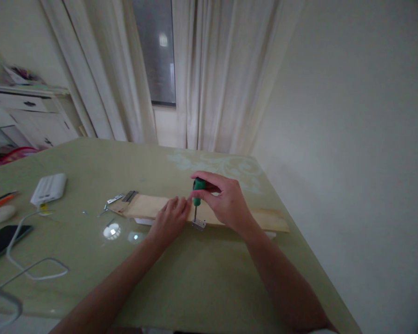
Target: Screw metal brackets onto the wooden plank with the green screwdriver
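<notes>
A long, pale wooden board [270, 219] lies across the table, raised a little on something white [143, 221]. My right hand [228, 199] is closed round the green handle of a screwdriver [197, 186], which stands upright with its shaft pointing down. The screwdriver's tip meets a small metal hinge [198, 225] at the board's near edge; the screw under it is too small to make out. My left hand [171, 215] grips the board just left of the screwdriver, fingers bent over its top and the thumb side partly hidden.
Near the board's left end are a dark metal piece [129, 196], a loose hinge [115, 198] and small screws [105, 208]. Farther left lie a white power bank [48, 188], a white cable [43, 278], a phone [5, 239] and an orange pen [0, 202]. A wall [351, 139] borders the right.
</notes>
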Motion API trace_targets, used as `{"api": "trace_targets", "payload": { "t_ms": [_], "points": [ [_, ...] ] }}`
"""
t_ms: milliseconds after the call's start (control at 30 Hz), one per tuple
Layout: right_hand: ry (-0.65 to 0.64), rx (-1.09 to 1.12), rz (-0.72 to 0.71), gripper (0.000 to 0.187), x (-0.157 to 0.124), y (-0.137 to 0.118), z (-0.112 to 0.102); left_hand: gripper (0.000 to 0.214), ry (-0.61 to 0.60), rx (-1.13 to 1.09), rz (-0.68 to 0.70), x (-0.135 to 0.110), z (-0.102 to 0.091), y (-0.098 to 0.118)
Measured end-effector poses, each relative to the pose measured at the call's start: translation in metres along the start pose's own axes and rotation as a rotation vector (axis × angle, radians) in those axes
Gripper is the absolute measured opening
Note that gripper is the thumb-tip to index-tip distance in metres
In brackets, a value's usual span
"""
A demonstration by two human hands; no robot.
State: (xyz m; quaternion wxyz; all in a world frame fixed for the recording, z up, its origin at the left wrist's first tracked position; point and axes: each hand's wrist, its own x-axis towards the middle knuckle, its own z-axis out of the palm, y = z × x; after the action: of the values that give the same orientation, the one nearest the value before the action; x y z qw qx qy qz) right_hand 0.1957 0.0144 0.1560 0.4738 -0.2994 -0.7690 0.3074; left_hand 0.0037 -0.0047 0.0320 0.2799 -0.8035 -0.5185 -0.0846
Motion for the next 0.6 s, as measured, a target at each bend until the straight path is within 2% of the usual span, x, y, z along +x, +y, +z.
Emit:
{"api": "trace_targets", "payload": {
  "t_ms": [167,300,367,467,600],
  "points": [
    [-0.102,0.003,-0.056,0.033,0.003,-0.007,-0.011,0.044,-0.030,-0.042,-0.016,0.002,-0.001,-0.002],
    [0.060,0.006,-0.093,0.036,0.003,-0.017,-0.029,0.051,-0.091,-0.083,-0.006,0.008,0.000,-0.004],
    [0.080,-0.072,-0.078,0.038,-0.002,-0.022,-0.036,0.055,-0.097,-0.117,0.016,0.008,0.002,-0.007],
    [-0.019,-0.231,-0.067,0.040,-0.013,-0.032,-0.045,0.059,-0.054,-0.179,0.039,0.001,0.003,-0.014],
    [-0.156,-0.406,-0.133,0.039,-0.025,-0.044,-0.053,0.071,0.030,-0.316,0.090,-0.018,-0.004,-0.028]
  ]
}}
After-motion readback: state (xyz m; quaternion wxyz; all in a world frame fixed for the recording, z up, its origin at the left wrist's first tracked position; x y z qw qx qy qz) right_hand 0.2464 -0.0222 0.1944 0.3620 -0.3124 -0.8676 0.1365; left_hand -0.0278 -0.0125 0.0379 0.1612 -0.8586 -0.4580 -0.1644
